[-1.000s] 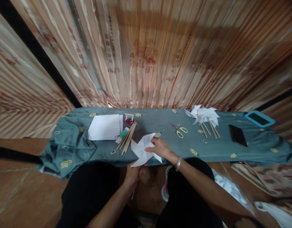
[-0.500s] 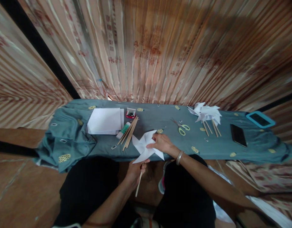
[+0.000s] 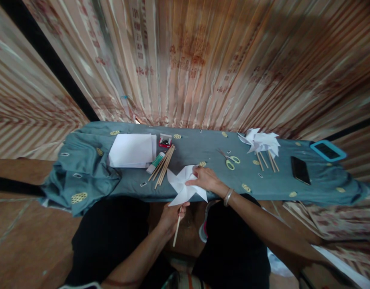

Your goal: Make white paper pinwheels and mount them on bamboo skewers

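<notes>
A white paper pinwheel [image 3: 182,188] is between my hands at the near edge of the cloth-covered table. My left hand [image 3: 172,216] is closed around its wooden stick [image 3: 176,235], whose lower end pokes out below the fist. The upper part of the stick is hidden behind the paper. With thumb and fingers, my right hand [image 3: 205,178] pinches the pinwheel near its middle, on the right side; a silver bangle is on that wrist. Just left of the pinwheel lies a bundle of wooden sticks [image 3: 164,168], beside a glue stick [image 3: 156,162].
A stack of white paper [image 3: 131,150] lies at the left, with a small red box [image 3: 165,141] of dark pins or tacks nearby. Scissors [image 3: 229,160] with green handles rest right of centre. Several pinwheels [image 3: 260,141], a black phone [image 3: 300,170] and a blue-framed tablet [image 3: 328,150] are farther right.
The view has shifted slightly. Both hands keep their hold on the pinwheel and its stick, with hardly any visible movement.
</notes>
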{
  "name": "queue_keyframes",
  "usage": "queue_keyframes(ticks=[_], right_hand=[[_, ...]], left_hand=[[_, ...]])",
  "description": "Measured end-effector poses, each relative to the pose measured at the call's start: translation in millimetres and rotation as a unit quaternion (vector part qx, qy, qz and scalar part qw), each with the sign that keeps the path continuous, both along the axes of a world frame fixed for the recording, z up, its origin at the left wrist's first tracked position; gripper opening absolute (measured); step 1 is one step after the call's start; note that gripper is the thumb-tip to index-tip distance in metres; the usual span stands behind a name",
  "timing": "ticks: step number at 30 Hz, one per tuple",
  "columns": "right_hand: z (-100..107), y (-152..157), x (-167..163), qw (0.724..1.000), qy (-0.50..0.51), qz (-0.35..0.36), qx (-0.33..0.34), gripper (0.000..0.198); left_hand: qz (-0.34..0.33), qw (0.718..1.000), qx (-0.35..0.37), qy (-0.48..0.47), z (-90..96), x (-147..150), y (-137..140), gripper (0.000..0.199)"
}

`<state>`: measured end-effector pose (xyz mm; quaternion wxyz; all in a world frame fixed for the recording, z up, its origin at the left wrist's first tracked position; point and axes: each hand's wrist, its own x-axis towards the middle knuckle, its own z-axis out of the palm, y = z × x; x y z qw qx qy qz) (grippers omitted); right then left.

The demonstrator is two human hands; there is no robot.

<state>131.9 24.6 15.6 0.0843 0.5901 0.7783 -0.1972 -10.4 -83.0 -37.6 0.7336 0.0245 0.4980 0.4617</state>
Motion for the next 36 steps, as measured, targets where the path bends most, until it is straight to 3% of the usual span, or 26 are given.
queue_keyframes(ticks=[11,26,36], right_hand=[[2,9,-4,0.999,-0.013,0.032,-0.013,0.054],[-8,32,-3,0.994,0.009,0.078,-0.077,0.046],[-6,31,-6,0.993,0.017,0.065,-0.097,0.042]], left_hand=[[-0.019,1.0,0.005,0.014,-1.5,1,-1,0.006],[-0.066,0.997,0.039,0.006,-13.9,-1,-1,0.022],[-0.073,0.997,0.032,-0.008,-12.1,-3,-2,0.03]])
